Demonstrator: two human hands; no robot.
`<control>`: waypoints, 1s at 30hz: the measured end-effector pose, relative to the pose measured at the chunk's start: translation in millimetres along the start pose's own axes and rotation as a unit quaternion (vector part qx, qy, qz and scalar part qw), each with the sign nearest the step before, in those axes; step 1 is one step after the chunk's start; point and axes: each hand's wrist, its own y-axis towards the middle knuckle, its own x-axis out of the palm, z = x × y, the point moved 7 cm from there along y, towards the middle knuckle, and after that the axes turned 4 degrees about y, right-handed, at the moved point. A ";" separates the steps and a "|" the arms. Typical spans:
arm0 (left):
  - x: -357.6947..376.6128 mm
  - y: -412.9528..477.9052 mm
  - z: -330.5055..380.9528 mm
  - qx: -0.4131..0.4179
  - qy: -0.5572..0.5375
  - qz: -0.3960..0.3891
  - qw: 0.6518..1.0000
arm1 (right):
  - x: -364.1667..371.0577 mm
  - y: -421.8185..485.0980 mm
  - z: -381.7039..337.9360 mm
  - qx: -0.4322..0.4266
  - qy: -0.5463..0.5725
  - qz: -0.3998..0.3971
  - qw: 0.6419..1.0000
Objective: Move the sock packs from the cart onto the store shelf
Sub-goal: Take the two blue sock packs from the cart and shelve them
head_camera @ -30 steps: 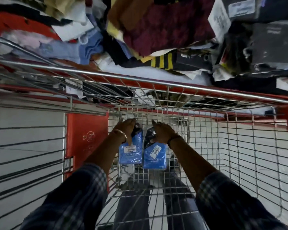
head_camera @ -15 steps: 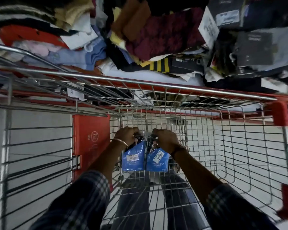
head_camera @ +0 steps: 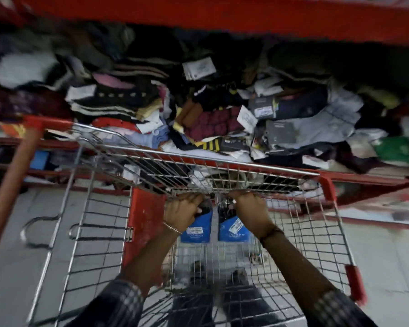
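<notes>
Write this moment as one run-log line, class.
left hand: holds blue pack | right hand: holds blue pack | place: inside cart | shelf: not reached

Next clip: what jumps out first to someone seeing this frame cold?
Two hands inside the wire cart, the left hand and the right hand, each gripping a blue sock pack: left pack, right pack. Just beyond the cart's far rim, the red shelf holds a jumbled heap of socks.

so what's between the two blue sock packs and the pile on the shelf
In the head view, the cart's front wire wall and top rail stand between the sock packs, one in each of the hands, and the shelf pile.
</notes>
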 end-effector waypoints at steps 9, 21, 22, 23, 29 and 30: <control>-158.1 -1.2 38.4 0.051 0.037 0.228 0.972 | -171.0 -34.7 -11.6 -0.056 -0.045 0.230 0.971; -375.8 3.3 64.4 0.100 0.118 0.465 0.872 | -366.9 -94.5 -42.5 -0.161 -0.037 0.477 0.863; -389.8 3.6 65.2 0.098 0.121 0.482 0.862 | -378.4 -97.5 -45.1 -0.166 -0.035 0.494 0.853; -404.3 6.4 64.1 0.099 0.123 0.495 0.854 | -391.5 -100.1 -49.2 -0.173 -0.034 0.515 0.839; -456.1 34.4 50.4 0.113 0.128 0.545 0.821 | -443.8 -93.2 -70.6 -0.210 -0.056 0.602 0.769; -461.2 41.5 47.8 0.116 0.131 0.548 0.818 | -451.2 -88.4 -75.4 -0.211 -0.066 0.609 0.762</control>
